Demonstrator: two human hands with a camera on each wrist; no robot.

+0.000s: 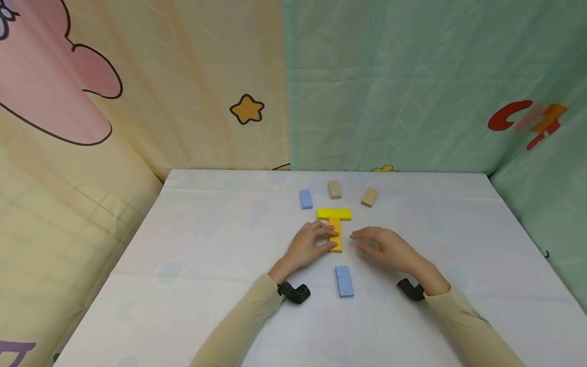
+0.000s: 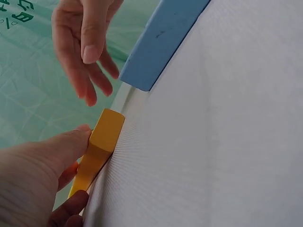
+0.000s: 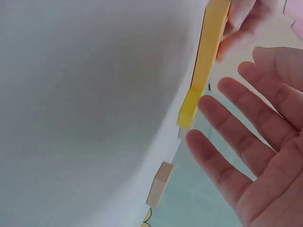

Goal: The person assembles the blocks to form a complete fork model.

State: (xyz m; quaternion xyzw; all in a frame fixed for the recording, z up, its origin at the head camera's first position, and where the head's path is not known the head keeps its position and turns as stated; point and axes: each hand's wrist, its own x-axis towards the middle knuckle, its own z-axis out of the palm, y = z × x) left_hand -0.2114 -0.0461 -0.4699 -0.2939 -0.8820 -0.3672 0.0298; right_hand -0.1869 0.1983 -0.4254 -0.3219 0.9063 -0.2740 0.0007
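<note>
One orange block (image 1: 337,241) points away from the person; yellow block (image 1: 335,213) lies crosswise.

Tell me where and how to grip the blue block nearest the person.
Best to pinch the blue block across its long sides, near the middle, coming from above: it lies flat, its length pointing away from the person, both long sides free. The empty right hand seems better placed.

The white table (image 1: 183,316), faintly spotted blue, carries a blue block (image 1: 344,282) closest to its near edge, an orange block (image 1: 338,241) and a yellow block (image 1: 334,213) beyond, a second blue block (image 1: 305,199) and two tan blocks (image 1: 335,189) towards its far edge
</note>
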